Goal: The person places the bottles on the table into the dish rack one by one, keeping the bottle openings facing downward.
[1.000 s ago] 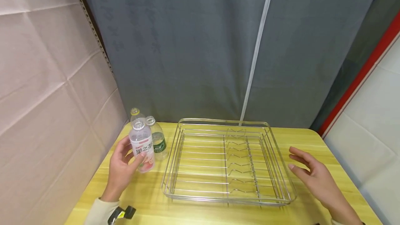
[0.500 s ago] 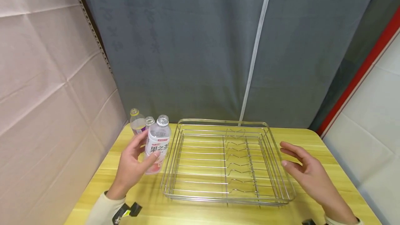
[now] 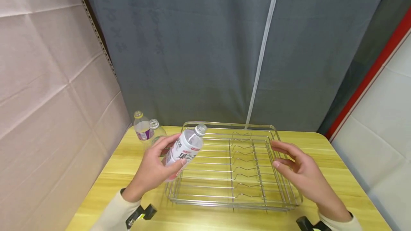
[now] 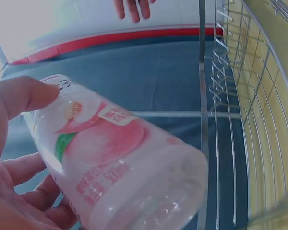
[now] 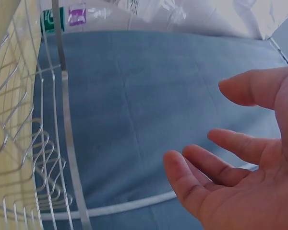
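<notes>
Your left hand (image 3: 157,167) has its grip curled round the peach-labelled bottle (image 3: 184,150), thumb on the near side and fingers behind, just left of centre in the lower half of the head view. The relation to mind is the slant: the bottle's long axis runs from its base at lower left to its neck at upper right, aslant to the side-to-side wires of the metal rack (image 3: 231,171), and it overlaps the rack's left edge in that view. In the left wrist view the base faces lower right, with the rack apart from it at the right of the frame; how high you hold it above the rim is hard to tell. Your right hand (image 3: 298,174) is the farther one, by the rack's right side, fingers loosely bent, thumb apart, nothing between them. Beyond your left hand, a yellow-ringed bottle (image 3: 142,127) and a clear-necked bottle (image 3: 156,131) stand on the tabletop (image 3: 110,181).
</notes>
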